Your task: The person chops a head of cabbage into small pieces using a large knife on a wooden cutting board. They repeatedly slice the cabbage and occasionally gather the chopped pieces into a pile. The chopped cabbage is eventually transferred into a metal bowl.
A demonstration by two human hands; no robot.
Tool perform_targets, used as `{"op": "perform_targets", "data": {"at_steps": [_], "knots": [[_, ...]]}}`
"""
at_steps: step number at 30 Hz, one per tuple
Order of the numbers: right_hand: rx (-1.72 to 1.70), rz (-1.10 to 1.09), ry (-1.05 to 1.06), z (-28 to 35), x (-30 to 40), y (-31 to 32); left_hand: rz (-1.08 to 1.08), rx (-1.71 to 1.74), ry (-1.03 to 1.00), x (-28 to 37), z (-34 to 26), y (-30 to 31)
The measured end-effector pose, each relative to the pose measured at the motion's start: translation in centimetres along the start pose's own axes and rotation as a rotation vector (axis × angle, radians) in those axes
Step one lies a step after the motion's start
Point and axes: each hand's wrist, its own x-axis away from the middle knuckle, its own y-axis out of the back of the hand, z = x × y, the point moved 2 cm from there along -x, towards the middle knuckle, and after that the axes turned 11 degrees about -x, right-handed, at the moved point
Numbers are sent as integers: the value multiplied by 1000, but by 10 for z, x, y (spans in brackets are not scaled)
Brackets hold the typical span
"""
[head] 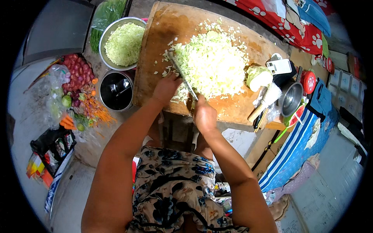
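Note:
A heap of chopped cabbage covers much of a wooden cutting board. My right hand is closed around the handle of a kitchen knife at the near edge of the board. The blade slants up and to the left, along the left side of the heap. Beside the blade, on its left, my left hand is low over the board among loose cabbage bits. Its fingertips are partly hidden, so whether it holds anything is unclear. A cut cabbage piece sits right of the heap.
Left of the board stand a metal bowl of chopped cabbage and a dark pot. Red onions in a net bag and carrots lie farther left. At right are a phone, a metal bowl and a wooden-handled tool.

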Motion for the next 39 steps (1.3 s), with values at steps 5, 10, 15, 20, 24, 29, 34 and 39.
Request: {"op": "perform_targets", "data": {"at_steps": [5,10,15,20,24,29,34,39], "knots": [[-47,-7,7,1,0,-2,-99,-55,-47,4,1,-3],[-55,-1,-28,-1,4,-15,24,-67,-62,9,2,3],[-61,-3,-14,2,13,-23,-99,-19,-41,24,6,0],[-87,0,-22,10,14,-17,46,69,243,47,-3,14],[33,54,73,2,9,-25,85,78,376,65,-18,3],[7,2,106,2,-3,30,62,452,400,36,-24,-20],[244,124,203,-9,-27,97,-334,313,102,9,-36,55],[430,224,532,-10,-53,128,-397,8,-40,-13,-13,102]]}}
